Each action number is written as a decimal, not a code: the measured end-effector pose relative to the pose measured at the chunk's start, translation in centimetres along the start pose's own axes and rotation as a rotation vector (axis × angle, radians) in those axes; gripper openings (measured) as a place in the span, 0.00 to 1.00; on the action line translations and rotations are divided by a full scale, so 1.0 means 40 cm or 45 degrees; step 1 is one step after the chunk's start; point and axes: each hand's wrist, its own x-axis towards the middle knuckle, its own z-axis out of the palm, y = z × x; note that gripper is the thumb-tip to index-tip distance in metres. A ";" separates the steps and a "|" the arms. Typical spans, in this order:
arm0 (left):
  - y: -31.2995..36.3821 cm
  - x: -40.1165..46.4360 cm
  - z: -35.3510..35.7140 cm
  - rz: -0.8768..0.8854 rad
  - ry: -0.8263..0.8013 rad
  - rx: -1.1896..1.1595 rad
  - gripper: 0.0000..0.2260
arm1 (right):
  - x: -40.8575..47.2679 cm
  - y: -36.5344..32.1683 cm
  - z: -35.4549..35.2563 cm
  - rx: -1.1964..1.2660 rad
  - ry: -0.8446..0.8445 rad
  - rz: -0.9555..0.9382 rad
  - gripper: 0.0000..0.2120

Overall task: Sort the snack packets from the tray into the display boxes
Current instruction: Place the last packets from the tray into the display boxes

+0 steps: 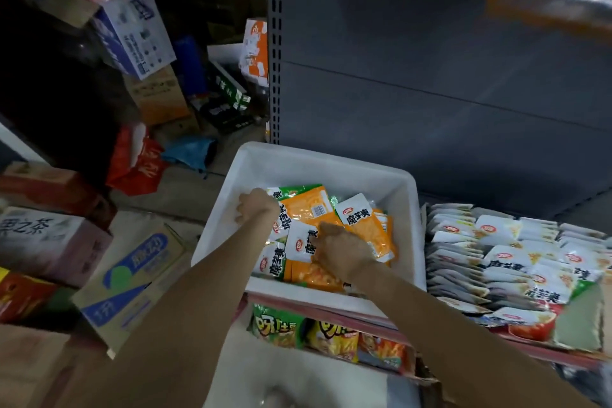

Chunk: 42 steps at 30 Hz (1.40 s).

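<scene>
The left hand [256, 209] curls its fingers over the left wall of the tray [318, 159], gripping the rim near its far-left corner. The right hand [341, 250] reaches down into the tray's middle, fingers bent onto a white-topped packet [303, 243]; whether they pinch it or only press on it cannot be told.

The tray is white and deep, and the loose packets [364, 228] lie in a jumble across its floor, mostly toward the near edge. Most are orange with white tops, each bearing a small red oval logo and large dark Chinese characters; one packet at the far-left corner is green-edged. One orange packet lies back-up, showing a barcode [319, 210]. About seven can be made out; overlap hides the exact count.

Just right of the tray, a display box [579, 325] holds rows of upright packets [503, 258] of the same brand, too many and too blurred to count. Under the tray's near edge, another box [374, 311] shows three chip bags [331, 334]: green, yellow, orange.
</scene>
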 end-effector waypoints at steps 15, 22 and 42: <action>-0.036 -0.173 -0.086 0.833 0.331 -0.470 0.08 | 0.018 -0.025 -0.051 0.249 -0.291 -0.003 0.30; -0.058 -0.257 -0.117 0.904 0.393 -0.551 0.09 | -0.107 0.031 -0.128 0.346 0.599 0.371 0.14; 0.490 -0.728 0.235 1.407 -0.231 -0.629 0.06 | -0.613 0.675 -0.106 0.927 1.001 0.311 0.16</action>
